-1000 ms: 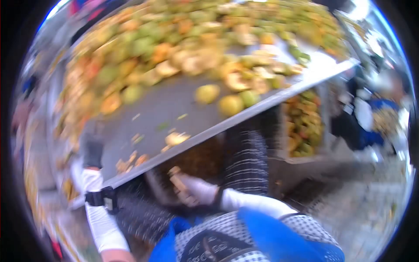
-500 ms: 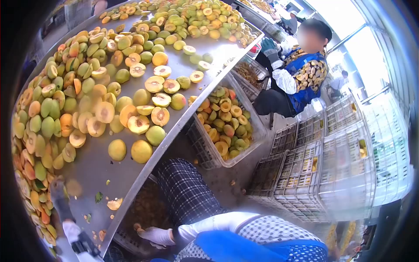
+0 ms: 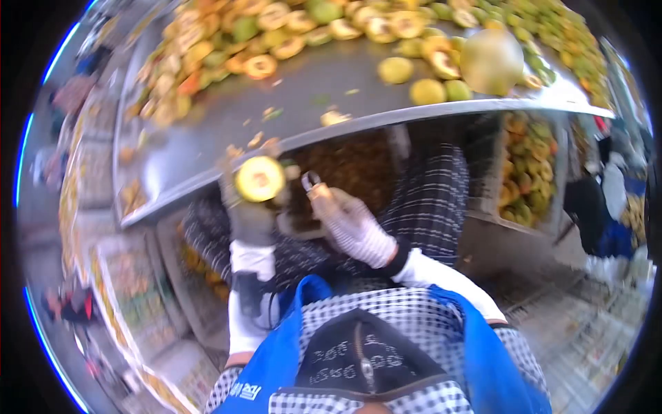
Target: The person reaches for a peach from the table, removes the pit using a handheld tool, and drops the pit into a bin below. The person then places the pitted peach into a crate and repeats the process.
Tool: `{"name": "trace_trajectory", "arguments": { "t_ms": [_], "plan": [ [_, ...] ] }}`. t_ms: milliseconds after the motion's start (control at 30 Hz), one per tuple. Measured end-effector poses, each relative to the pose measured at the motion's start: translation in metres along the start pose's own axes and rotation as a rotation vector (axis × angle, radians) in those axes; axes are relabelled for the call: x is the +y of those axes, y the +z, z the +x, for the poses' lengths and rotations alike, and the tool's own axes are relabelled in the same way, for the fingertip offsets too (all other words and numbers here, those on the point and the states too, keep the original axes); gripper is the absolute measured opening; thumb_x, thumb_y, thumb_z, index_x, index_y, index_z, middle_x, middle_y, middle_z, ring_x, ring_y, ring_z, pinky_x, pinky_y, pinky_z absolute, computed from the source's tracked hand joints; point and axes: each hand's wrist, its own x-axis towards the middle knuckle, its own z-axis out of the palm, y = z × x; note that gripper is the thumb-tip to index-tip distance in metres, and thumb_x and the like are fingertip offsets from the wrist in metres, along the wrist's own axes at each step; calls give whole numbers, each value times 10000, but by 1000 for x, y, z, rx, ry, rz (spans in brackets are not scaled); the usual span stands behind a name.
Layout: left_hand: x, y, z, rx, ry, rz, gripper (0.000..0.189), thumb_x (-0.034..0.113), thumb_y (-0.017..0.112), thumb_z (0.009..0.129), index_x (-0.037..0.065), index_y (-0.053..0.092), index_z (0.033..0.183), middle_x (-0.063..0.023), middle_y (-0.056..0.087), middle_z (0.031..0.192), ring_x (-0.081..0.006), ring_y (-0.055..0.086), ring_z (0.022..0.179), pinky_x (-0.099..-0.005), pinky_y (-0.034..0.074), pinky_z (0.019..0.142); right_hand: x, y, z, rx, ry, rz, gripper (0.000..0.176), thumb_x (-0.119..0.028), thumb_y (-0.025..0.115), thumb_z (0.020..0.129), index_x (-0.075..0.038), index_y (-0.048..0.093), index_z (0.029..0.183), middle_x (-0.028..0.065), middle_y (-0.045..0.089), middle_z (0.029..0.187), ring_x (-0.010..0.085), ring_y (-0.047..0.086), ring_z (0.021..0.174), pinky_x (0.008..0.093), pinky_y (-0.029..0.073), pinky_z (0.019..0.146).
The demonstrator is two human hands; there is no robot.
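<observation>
Head view, some motion blur. Both hands are occupied and gloved, low in front of the torso, just on the wearer's side of the bench [image 3: 207,141].

Left hand [image 3: 249,215]: dark grey glove, closed round a fruit half [image 3: 261,179] from beneath and behind. Exact finger placement too blurred to read. Cut face is yellow, turned up toward the camera, a darker centre visible. Outline close to round; no long axis discernible.

Right hand [image 3: 353,226]: pale glove, closed round the handle of a small loop tool [image 3: 310,181]. Its long axis slants from the grip forward and leftward; metal loop at the far end, on the side facing the left hand.

Key relation: loop lies to the right of the fruit half, roughly level with it as viewed, short gap between, not touching. Left hand is the nearer, being the one that carries the fruit; of the right side, the loop comes closest, ahead of the right-hand fingers. Height difference between loop and cut face: cannot tell from this single view.

Surroundings: brown heap [image 3: 355,160] in shadow, forward of the right hand, below the bench edge. Heap of cut fruit [image 3: 286,47] well forward of both hands, on the bench. Pale scrap [image 3: 334,118] on the bench, forward of the right hand. Crate [image 3: 563,183] of fruit well to the right of the right hand.
</observation>
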Motion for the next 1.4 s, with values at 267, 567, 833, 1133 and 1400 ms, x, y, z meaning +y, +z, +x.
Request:
{"name": "trace_trajectory", "arguments": {
  "t_ms": [267, 567, 833, 1133, 1400],
  "plan": [
    [-14, 16, -41, -44, -136, 227, 864, 764, 343, 833, 23, 510, 1244, -189, 663, 934, -295, 663, 700, -382, 587, 600, 23, 0, -5, -136, -239, -393, 414, -407, 500, 963, 0, 569, 981, 92, 614, 728, 216, 619, 623, 354, 494, 585],
    [-22, 12, -38, 96, -135, 350, 877, 773, 374, 816, -49, 596, 1024, -203, 665, 879, -266, 667, 745, -364, 582, 672, 11, -3, 2, -92, -89, -882, 506, -516, 423, 944, -39, 579, 1014, 198, 632, 704, 373, 632, 667, 448, 488, 621],
    [-19, 24, -32, 149, -296, 499, 810, 726, 459, 827, -53, 558, 1027, -179, 647, 846, -249, 662, 711, -339, 582, 641, 14, -16, 16, -112, 30, -988, 478, -475, 455, 950, -20, 586, 1018, 202, 629, 684, 369, 633, 640, 428, 489, 590],
    [-7, 48, -13, 37, -581, 922, 608, 590, 543, 877, -13, 622, 892, -154, 654, 751, -210, 654, 658, -316, 567, 609, 24, -24, 11, -142, 122, -736, 688, -637, 334, 923, -14, 612, 1012, 210, 654, 770, 369, 648, 744, 421, 509, 675],
    [-21, 42, -19, 25, -213, 702, 570, 536, 548, 900, -19, 634, 804, -136, 653, 742, -208, 647, 681, -305, 560, 665, 28, -11, 2, -136, 56, -251, 513, -499, 497, 932, -1, 609, 977, 151, 644, 816, 240, 615, 758, 333, 476, 725]
  ]
}}
